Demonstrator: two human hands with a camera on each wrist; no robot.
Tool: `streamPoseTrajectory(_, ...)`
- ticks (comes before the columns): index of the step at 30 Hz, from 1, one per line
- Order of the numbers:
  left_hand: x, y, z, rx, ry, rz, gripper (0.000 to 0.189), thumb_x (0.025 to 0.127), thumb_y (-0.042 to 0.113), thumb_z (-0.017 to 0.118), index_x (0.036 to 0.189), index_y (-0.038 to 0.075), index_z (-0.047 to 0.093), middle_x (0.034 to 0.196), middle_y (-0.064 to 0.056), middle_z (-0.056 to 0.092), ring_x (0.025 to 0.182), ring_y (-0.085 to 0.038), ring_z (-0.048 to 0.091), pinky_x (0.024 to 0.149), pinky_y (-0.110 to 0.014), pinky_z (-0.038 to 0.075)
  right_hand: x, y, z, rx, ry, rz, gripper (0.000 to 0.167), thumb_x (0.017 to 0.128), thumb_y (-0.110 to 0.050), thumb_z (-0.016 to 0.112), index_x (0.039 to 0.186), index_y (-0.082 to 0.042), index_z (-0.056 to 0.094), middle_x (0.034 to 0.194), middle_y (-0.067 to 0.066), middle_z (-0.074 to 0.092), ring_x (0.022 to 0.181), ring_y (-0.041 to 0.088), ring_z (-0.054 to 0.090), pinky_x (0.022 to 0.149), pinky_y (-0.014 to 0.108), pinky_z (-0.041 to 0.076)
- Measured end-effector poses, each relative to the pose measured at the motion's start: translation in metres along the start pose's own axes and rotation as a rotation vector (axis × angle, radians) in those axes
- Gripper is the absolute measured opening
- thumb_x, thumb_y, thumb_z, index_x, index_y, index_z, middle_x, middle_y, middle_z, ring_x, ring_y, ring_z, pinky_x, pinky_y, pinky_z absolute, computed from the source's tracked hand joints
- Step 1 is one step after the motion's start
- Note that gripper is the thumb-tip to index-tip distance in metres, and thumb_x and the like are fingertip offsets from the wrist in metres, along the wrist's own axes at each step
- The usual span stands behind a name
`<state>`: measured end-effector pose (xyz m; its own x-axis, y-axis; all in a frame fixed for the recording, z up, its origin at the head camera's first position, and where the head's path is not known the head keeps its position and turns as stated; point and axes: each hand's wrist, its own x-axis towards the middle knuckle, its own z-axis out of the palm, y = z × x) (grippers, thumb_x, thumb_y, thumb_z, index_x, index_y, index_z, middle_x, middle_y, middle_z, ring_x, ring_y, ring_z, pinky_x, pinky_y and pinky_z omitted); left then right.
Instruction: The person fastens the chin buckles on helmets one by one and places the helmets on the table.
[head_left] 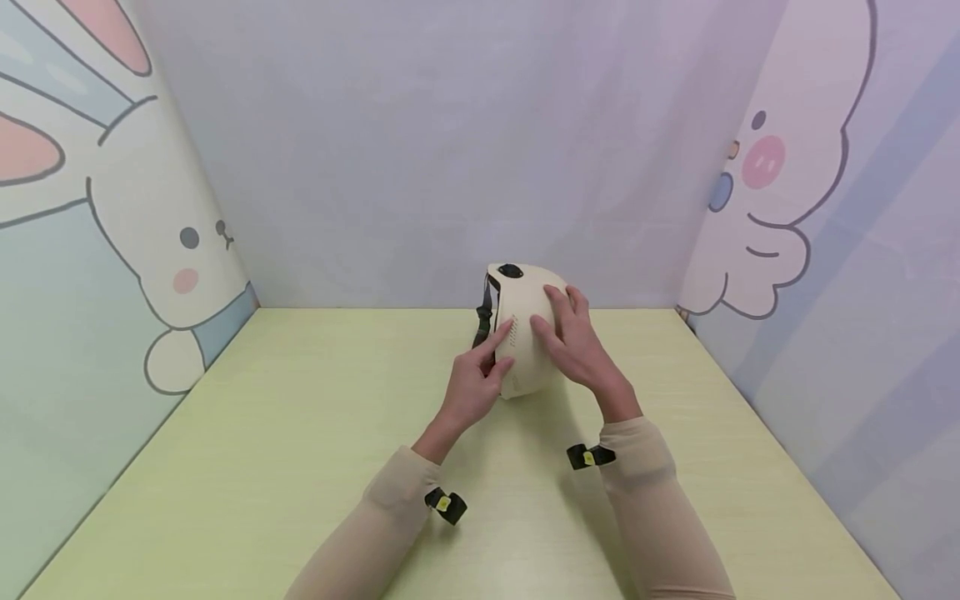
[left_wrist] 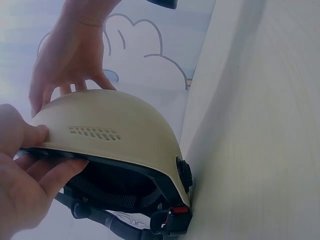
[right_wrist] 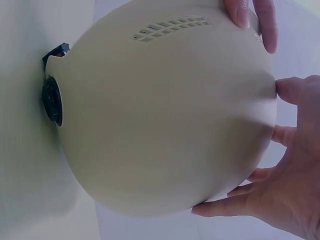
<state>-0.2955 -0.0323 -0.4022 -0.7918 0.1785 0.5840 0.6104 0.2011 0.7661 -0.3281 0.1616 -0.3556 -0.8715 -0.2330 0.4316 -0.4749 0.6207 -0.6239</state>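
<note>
Pinched by my left hand (head_left: 471, 387) at its rim (left_wrist: 131, 164) — one digit on the outer face, others tucked under the edge — is a cream helmet (head_left: 531, 296), located over the far part of the table (head_left: 300, 417), slightly right of the middle. My right hand (head_left: 581, 348) is spread, its fingertips (right_wrist: 212, 207) resting against the rounded outside. Whether the helmet bears on the table, I cannot tell.

Its hollow side faces my left, and a dark strap (head_left: 483, 327) hangs there. I note a black dial (head_left: 511, 271) at the end away from me and vent slots (left_wrist: 95, 133) beside my left hand. Mesh padding (left_wrist: 105, 192) lines the interior; a black buckle (left_wrist: 177, 220) (with a red piece on it) is just below the dial in the left wrist view. Behind everything — the pale back wall (head_left: 412, 167).
</note>
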Motion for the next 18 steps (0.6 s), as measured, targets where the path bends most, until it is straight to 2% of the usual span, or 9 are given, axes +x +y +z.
streamPoseTrajectory(3,-0.0006,-0.0006,-0.0001,0.029,0.009,0.007,0.054,0.095,-0.001,0.065,0.145,0.014,0.054,0.106,-0.016,0.070,0.058,-0.010,0.049,0.052,-0.022,0.044,-0.0001,0.0007,0.0007,0.000,0.000,0.007,0.066,0.103,-0.045,0.047,0.156,-0.010,0.029,0.159,0.028,0.007,0.139,0.050,0.029,0.109,0.061,0.031)
streamPoseTrajectory(6,-0.0009,-0.0006,0.0003,0.049,0.014,0.009,0.051,0.095,0.000,0.065,0.144,0.013,0.055,0.095,-0.013,0.069,0.054,-0.008,0.042,0.050,-0.022,0.039,0.0000,0.0009,0.0008,0.001,0.000,0.012,0.066,0.103,-0.044,0.047,0.157,-0.010,0.029,0.159,0.028,0.007,0.139,0.050,0.029,0.110,0.061,0.030)
streamPoseTrajectory(10,-0.0005,-0.0003,0.0017,0.068,0.023,0.013,0.049,0.096,0.000,0.065,0.142,0.014,0.057,0.110,-0.009,0.071,0.053,-0.007,0.038,0.050,-0.021,0.035,0.0012,0.0016,0.0012,0.014,0.008,0.026,0.065,0.103,-0.043,0.046,0.156,-0.009,0.029,0.158,0.028,0.009,0.139,0.048,0.029,0.110,0.060,0.030)
streamPoseTrajectory(13,-0.0006,-0.0003,0.0027,0.072,0.028,0.023,0.048,0.096,0.000,0.065,0.142,0.013,0.058,0.126,-0.006,0.067,0.053,-0.007,0.038,0.050,-0.021,0.035,0.0018,0.0016,0.0021,0.030,0.018,0.036,0.065,0.103,-0.041,0.046,0.155,-0.007,0.029,0.158,0.027,0.010,0.140,0.047,0.029,0.111,0.059,0.030)
streamPoseTrajectory(18,-0.0011,-0.0007,0.0034,0.073,0.034,0.033,0.048,0.095,0.000,0.065,0.141,0.012,0.058,0.129,-0.006,0.066,0.053,-0.007,0.038,0.050,-0.021,0.036,0.0018,0.0014,0.0034,0.046,0.028,0.037,0.064,0.103,-0.039,0.047,0.154,-0.004,0.030,0.159,0.027,0.010,0.141,0.046,0.027,0.112,0.059,0.028)
